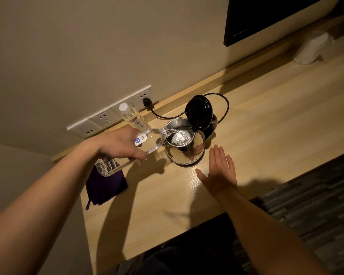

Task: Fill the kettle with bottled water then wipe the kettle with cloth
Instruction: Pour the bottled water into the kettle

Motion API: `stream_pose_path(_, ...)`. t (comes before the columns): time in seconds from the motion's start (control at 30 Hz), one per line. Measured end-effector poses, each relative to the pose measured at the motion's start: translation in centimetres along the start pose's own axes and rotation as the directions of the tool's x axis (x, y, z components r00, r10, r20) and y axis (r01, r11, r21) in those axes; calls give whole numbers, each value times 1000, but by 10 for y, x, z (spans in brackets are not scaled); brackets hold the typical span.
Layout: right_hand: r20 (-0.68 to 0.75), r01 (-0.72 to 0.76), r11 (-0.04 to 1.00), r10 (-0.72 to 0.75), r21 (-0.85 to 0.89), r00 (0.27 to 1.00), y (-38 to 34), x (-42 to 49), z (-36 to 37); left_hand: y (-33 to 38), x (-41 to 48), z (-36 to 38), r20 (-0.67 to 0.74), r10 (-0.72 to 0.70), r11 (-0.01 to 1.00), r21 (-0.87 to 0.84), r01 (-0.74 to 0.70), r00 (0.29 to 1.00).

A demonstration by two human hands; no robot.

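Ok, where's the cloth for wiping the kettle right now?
The dark purple cloth lies flat on the desk's left edge, just below the left hand pouring from the bottle, left of the kettle.

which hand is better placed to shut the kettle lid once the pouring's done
Right. The right hand lies open and empty beside the kettle, nearer the raised lid; the left hand is holding the tilted bottle.
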State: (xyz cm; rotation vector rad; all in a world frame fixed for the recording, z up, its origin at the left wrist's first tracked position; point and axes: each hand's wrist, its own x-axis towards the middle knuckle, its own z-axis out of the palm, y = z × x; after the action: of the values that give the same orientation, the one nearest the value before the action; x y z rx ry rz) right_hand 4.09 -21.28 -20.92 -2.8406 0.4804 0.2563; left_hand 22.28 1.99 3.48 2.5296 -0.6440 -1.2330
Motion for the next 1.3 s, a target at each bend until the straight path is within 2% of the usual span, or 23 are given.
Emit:
stream_pose_path(0.13, 8, -1, 1000, 1, -6, 1000, 0, 1, -1, 1, -1, -2, 4, -17, 999, 51, 17, 1000)
stream_pose_path(1.07, -5, 11, 1000, -11, 8, 1000, 2, 2, 5, 7, -3, -8, 6, -79, 992, 95, 78, 997)
stream_pose_path(1.3, -12, 8, 1000, -8, 19, 1000, 2, 3, 5, 11, -5, -11, -17, -114, 976, 183, 116, 993)
